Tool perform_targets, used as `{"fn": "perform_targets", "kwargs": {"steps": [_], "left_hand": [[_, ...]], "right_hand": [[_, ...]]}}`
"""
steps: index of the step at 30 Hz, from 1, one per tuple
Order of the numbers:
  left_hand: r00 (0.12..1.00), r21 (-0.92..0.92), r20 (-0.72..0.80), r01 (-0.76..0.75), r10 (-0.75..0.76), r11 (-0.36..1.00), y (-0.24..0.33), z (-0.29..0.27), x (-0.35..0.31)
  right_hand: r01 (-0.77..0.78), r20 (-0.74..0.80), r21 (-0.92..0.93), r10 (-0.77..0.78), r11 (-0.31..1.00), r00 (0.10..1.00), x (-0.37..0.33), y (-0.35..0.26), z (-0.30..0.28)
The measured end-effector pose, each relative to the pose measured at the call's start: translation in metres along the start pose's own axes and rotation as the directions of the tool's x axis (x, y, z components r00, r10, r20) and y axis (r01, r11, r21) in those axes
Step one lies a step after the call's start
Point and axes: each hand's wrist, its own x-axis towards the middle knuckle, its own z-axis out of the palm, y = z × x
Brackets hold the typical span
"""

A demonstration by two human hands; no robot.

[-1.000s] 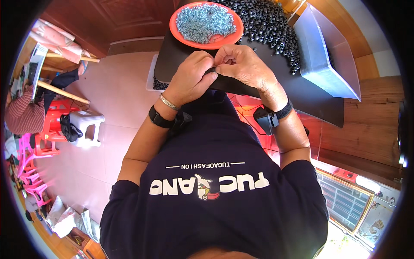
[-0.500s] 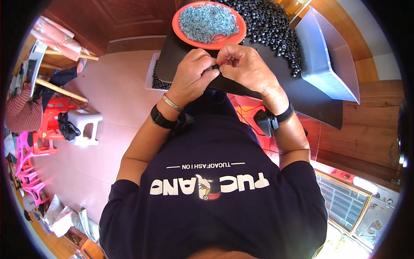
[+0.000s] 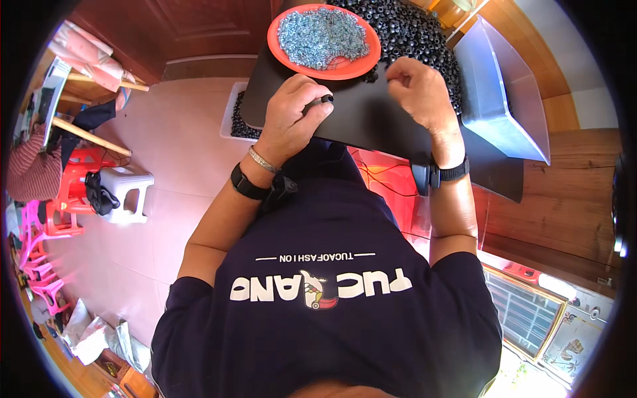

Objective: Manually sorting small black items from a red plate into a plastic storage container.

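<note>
Between the thumb and forefinger of my left hand (image 3: 292, 109) is a small black plastic piece (image 3: 326, 99), held over the table's near edge. My right hand (image 3: 421, 93) is apart from it, to the right, with its fingers curled and pinched close to a heap of small black plastic pieces (image 3: 405, 33). What the right fingertips hold, if anything, is too small to make out. Ahead of my left hand stands an orange-red oval plate (image 3: 273, 41), filled with small shiny metal pieces (image 3: 318, 36) that look like springs.
A translucent plastic bin (image 3: 494, 93) lies tilted on the dark table (image 3: 358, 119) at the right. Another container (image 3: 232, 123) with black pieces sits beyond the table's left edge. At the far left are stools (image 3: 126, 189) and a person in a striped sleeve (image 3: 36, 169).
My right hand has left my left hand and moved right, toward the heap of black pieces. The left hand stays nearly in place, and its black piece now shows plainly.
</note>
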Motion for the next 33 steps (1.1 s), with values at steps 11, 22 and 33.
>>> {"fn": "perform_targets", "kwargs": {"steps": [11,22,33], "left_hand": [[0.996,-0.051,-0.051,0.069,-0.071,0.996,0.001,0.000,0.000],[0.991,-0.098,-0.026,0.129,-0.132,0.987,0.001,-0.003,0.000],[0.997,-0.112,-0.052,0.053,-0.059,0.992,-0.001,-0.002,0.000]], "right_hand": [[0.128,-0.122,-0.081,-0.137,0.988,0.983,0.024,0.008,0.008],[0.244,0.297,-0.348,-0.140,0.905,0.945,0.077,-0.022,0.054],[0.294,0.299,-0.323,-0.198,0.900,0.933,0.078,-0.025,0.057]]}}
